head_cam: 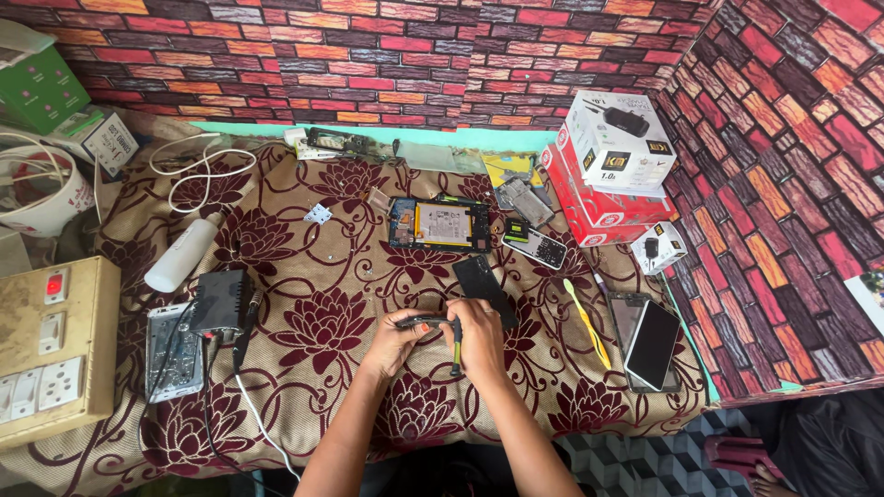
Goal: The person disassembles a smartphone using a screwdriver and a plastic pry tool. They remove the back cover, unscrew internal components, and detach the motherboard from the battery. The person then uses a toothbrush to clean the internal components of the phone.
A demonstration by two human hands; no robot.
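Near the table's front edge, left hand (394, 339) is gripping a small dark part (416, 321) while right hand (477, 333) is clenching a screwdriver (455, 345), seemingly working a screw; steady tip alignment is needed next

A white plastic squeeze bottle (185, 251) lies left on the floral maroon cloth (313, 276). Stacked red-and-white cardboard boxes (610, 170) sit far right, a yellow plastic pry tool (587, 322) beside a black-screened phone (652, 343).
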